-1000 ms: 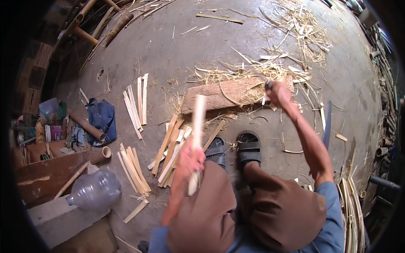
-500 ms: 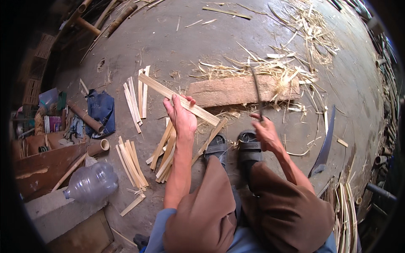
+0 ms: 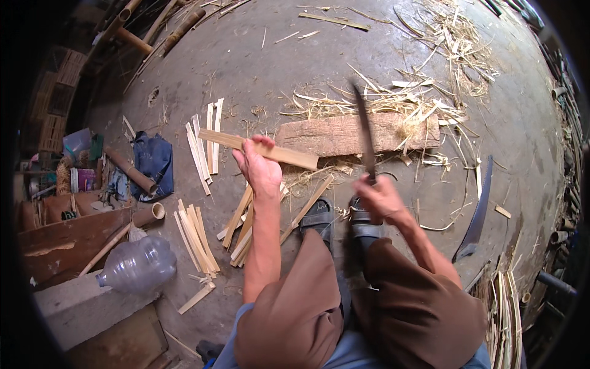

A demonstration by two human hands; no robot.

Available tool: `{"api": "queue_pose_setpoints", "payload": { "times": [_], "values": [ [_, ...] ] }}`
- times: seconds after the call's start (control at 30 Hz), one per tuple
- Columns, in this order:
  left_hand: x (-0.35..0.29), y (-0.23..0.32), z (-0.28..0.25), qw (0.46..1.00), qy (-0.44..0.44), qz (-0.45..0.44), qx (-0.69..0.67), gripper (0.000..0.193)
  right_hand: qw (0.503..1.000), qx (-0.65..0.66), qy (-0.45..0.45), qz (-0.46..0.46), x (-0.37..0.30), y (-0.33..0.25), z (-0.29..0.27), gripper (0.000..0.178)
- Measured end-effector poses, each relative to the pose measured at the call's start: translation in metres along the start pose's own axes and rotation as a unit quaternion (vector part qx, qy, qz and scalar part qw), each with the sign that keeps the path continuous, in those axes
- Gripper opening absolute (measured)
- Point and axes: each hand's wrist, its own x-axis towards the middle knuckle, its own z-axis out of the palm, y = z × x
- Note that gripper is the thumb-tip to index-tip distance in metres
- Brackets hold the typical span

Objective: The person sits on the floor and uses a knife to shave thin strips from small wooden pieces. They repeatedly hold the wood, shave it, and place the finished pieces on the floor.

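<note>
A flat bamboo strip (image 3: 295, 158) lies across my left hand (image 3: 263, 172), gripped between thumb and fingers. It slants slightly down to the right, its right end near the wooden block (image 3: 344, 135). My right hand (image 3: 382, 200) is wrapped round the handle of a long, dark-bladed knife (image 3: 364, 126). The blade points up and away, apart from the strip, and overlaps the block in view. Thin bamboo shavings (image 3: 393, 101) lie behind and on the block. Bundles of pale bamboo strips (image 3: 195, 240) rest on the floor left of my left forearm.
A handsaw (image 3: 478, 215) lies on the floor to the right. At the left are a clear plastic bottle (image 3: 141, 264), a wooden box (image 3: 67, 243), bamboo tubes (image 3: 130, 171) and a blue cloth (image 3: 153, 163). Long splints (image 3: 505, 307) stand bundled at the lower right.
The bamboo strip has been turned in my left hand, showing a plainer face and lying closer to level. My right hand has come slightly nearer and left, with the knife's blade turned.
</note>
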Motion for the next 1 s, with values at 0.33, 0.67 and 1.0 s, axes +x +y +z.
{"api": "queue_pose_setpoints", "payload": {
  "times": [0.33,0.67,1.0],
  "values": [
    [0.013,-0.035,0.007,0.998,0.036,0.005,-0.055,0.013,0.984,0.133,0.09,-0.082,-0.027,-0.041,-0.013,0.019],
    [0.024,-0.021,0.02,0.997,0.067,0.049,-0.006,0.01,0.99,0.069,0.116,-0.043,-0.032,-0.017,-0.007,0.023],
    [0.048,0.027,0.004,0.981,0.1,0.159,0.047,0.023,0.949,-0.148,0.25,-0.123,-0.029,-0.023,-0.053,0.05]
  ]
}}
